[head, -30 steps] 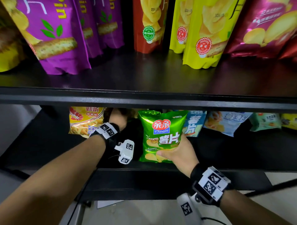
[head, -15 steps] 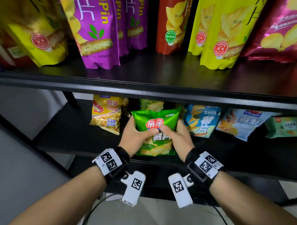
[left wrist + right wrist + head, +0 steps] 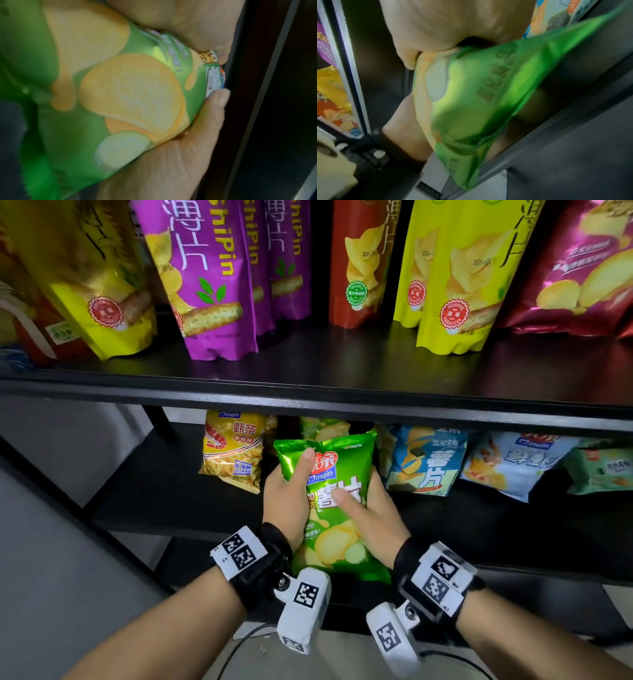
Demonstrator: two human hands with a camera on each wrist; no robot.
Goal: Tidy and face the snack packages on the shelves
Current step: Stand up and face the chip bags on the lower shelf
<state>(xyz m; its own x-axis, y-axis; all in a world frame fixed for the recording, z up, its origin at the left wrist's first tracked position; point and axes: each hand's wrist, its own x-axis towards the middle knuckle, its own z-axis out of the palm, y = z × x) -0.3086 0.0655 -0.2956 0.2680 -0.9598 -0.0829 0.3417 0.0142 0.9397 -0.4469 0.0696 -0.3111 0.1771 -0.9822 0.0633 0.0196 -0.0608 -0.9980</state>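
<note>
A green potato-chip bag (image 3: 337, 529) stands upright, front facing me, at the front edge of the lower shelf (image 3: 144, 494). My left hand (image 3: 287, 498) grips its left side with the thumb laid across the red logo. My right hand (image 3: 373, 515) grips its right side, thumb pressed on the white characters. In the left wrist view the bag (image 3: 106, 94) fills the picture under my left hand (image 3: 180, 20). In the right wrist view my right hand (image 3: 453, 24) holds the bag (image 3: 471, 101) beside the shelf rail. The fingers behind the bag are hidden.
A yellow shrimp-stick bag (image 3: 234, 451) stands left of the green one, a blue chip bag (image 3: 424, 460) and paler bags (image 3: 513, 463) to its right, another green bag (image 3: 323, 428) behind. The upper shelf (image 3: 308, 402) overhangs closely, lined with tall purple (image 3: 209, 278), red and yellow bags.
My left hand came out from deep in the shelf and took the bag's left side. The right hand shifted up its right side. The bag now sits nearer the shelf's front edge.
</note>
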